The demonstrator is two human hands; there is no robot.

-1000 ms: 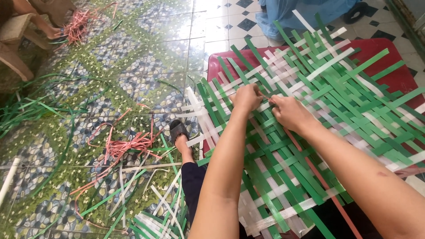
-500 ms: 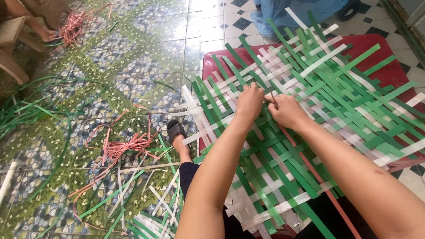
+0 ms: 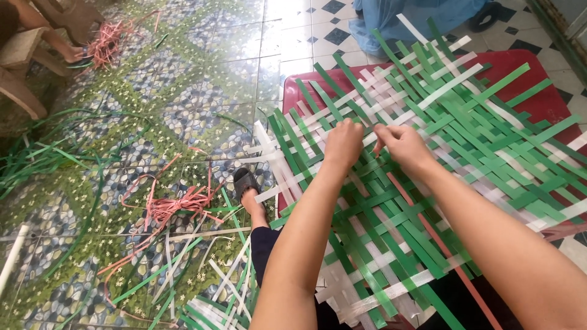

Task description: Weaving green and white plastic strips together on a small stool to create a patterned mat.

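Your left hand (image 3: 343, 144) sits just left of centre, knuckles up, fingers curled down and pressed onto the woven mat (image 3: 428, 183) of green and white plastic strips; whether that grip actually pinches a strip, you cannot tell, since the fingertips are hidden under the hand. Your right hand (image 3: 400, 145) lies just beside it toward 3 o'clock, its thumb and forefinger closed together on a white strip (image 3: 391, 116) at the point where it crosses the green ones. The two hands are near each other but not touching.

The mat spreads from the centre out to 3 o'clock and up to 1 o'clock, lying over a red desk (image 3: 538, 101) (a low one, its rim showing at 12 and 2 o'clock). One orange-pink strip (image 3: 437, 241) runs diagonally through the weave toward 5 o'clock.

Your foot in a dark sandal (image 3: 246, 183) rests on the tiled floor (image 3: 202, 73) beside the desk's left edge, at about 8 o'clock from your hands. A tangle of pink strips (image 3: 174, 205) lies at 9 o'clock, loose green strips (image 3: 43, 153) farther out, and blue cloth (image 3: 422, 15) at 12 o'clock.
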